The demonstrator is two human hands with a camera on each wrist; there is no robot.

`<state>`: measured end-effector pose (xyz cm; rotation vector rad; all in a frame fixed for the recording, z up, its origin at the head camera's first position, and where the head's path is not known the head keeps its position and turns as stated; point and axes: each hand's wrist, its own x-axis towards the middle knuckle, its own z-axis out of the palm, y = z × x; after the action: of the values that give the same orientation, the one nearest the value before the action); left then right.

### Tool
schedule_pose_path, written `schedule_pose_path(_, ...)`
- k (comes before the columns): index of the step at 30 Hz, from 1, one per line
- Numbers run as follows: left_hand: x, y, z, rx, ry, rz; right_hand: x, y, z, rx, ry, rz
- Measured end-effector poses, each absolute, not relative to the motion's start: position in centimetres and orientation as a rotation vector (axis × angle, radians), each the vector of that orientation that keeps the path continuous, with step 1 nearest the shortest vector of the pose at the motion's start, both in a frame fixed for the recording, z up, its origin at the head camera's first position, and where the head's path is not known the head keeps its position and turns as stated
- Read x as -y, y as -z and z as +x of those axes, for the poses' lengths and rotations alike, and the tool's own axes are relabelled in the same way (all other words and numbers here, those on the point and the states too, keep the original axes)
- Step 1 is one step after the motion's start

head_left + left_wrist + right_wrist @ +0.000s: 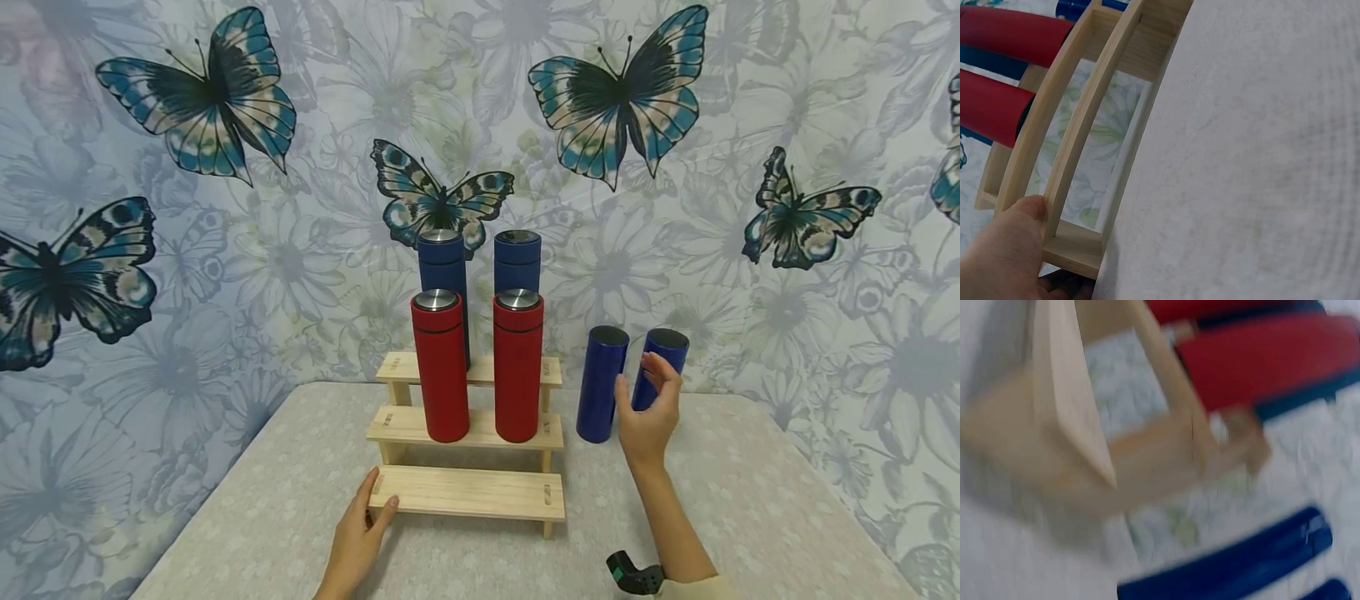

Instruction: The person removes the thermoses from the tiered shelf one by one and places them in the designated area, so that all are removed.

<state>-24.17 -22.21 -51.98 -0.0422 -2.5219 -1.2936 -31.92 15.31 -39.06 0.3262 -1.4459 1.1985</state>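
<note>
Step in hand, by judgement: steadying the wooden stand (482, 427) while the right side reaches.
Left hand (358, 537): grips the left end of the lowest step (468, 492).
Right hand (648, 425): fingers loosely curved, thumb apart, apparently unladen; contact with the right-hand blue flask (645, 390) cannot be told.
Left-hand blue flask (600, 387): upright, between stand and hand, towards the table's (750, 500) far edge.
Next move would call for finger clearance between flasks.
Open room: table's right edge; lowest step.

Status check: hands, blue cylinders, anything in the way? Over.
Left hand grips pale wooden three-tier stand. Right hand before two standing glossy blue cylinders, contact unclear. Two red cylindrical steel-lidded bottles on middle tier might crowd a leftward reach.
</note>
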Motion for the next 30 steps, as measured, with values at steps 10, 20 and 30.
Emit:
schedule_pose_path(10,22.2,52.0,-24.3,2.505,1.315,-0.062,-7.4,37.1,-30.5,1.664,-1.255,0.646)
schedule_pose_path(20,22.3,52.0,-24.3,2.523,1.305,-0.055,-5.3,40.3,-33.4,1.894,-1.247,0.624)
schedule_pose_path(30,22.1,51.8,-24.3,2.534,1.313,-0.038,-6.4,40.5,-32.0,1.867,-1.208,0.611)
